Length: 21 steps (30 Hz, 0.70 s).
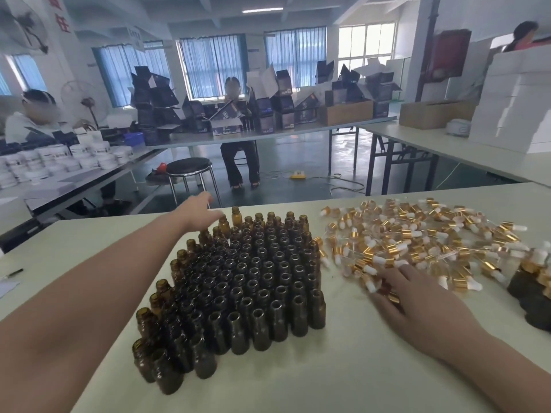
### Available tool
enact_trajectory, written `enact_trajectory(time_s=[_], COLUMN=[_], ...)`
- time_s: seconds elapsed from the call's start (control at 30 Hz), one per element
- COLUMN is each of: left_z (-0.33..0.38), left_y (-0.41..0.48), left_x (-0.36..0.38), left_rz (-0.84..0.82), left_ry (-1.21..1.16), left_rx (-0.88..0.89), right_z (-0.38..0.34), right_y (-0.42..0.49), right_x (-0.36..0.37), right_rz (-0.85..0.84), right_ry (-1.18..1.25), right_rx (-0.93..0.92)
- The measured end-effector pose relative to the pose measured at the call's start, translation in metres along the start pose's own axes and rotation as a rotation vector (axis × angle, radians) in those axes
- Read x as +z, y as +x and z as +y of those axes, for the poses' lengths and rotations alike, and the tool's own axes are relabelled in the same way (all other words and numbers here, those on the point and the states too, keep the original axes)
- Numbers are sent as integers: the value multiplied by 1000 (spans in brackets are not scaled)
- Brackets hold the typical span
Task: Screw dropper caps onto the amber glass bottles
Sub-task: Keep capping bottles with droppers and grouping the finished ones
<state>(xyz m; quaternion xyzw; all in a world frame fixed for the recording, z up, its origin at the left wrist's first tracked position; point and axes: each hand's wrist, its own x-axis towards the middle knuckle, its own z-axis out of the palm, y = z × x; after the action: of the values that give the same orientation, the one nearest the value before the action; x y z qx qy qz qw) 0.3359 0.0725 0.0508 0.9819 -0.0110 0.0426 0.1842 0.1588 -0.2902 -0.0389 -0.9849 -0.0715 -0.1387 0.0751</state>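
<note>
Amber bottles upright, mouths skyward

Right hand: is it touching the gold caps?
Touching. In the head view, the right hand lays its fingers on the near edge of the cap pile.

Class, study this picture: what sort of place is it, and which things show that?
Probably a packing workshop: a block of uncapped amber bottles stands beside a heap of gold dropper caps on a worktable, with stacked cartons farther back.
</note>
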Motion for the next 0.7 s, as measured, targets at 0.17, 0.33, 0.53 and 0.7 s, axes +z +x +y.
enact_trajectory(time_s=[0.17, 0.33, 0.53, 0.7], left_z=[7, 12, 10, 10], left_y=[34, 54, 61, 55], left_x=[18, 30, 30, 29], left_rz=[-80, -131, -260, -281], left_ry=[114, 92, 14, -10], left_rx=[52, 98, 68, 73], right_z=[-1, 0, 0, 1], right_y=[1, 3, 3, 2], right_x=[-1, 0, -1, -1], right_rz=[14, 15, 11, 3], right_ry=[28, 59, 68, 67], right_rx=[15, 20, 15, 1])
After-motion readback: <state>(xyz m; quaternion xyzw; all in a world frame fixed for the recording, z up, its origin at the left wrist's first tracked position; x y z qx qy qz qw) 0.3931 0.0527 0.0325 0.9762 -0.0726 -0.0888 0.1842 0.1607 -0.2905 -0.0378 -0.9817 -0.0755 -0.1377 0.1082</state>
